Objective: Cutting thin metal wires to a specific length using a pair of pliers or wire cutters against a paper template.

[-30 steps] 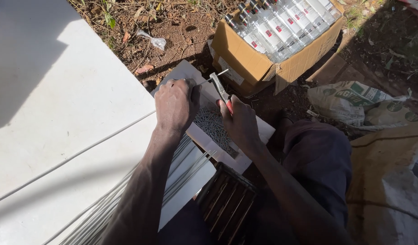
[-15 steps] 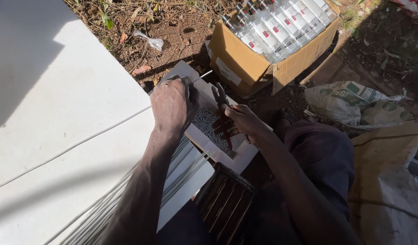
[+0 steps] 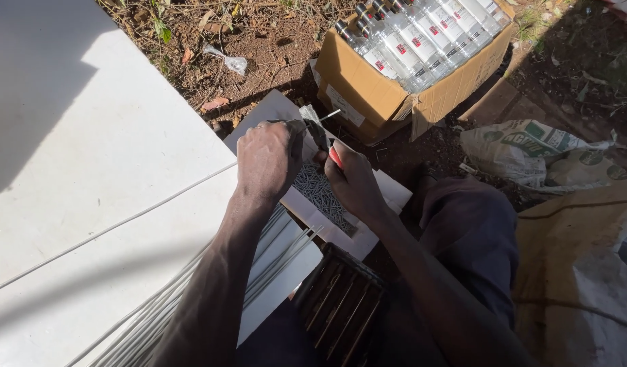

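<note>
A thin, stiff grey metal wire is pinched in the closed left hand, w/ its short end poking out past the knuckles. It looks light & springy (sharp at the tip, prob.), so it is best held near the end. Red-handled pliers are gripped by the closed right hand, touching the wire just beside the left hand.

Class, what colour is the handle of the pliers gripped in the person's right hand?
Red. The pliers' handle shows beside the right hand in the head view.
</note>
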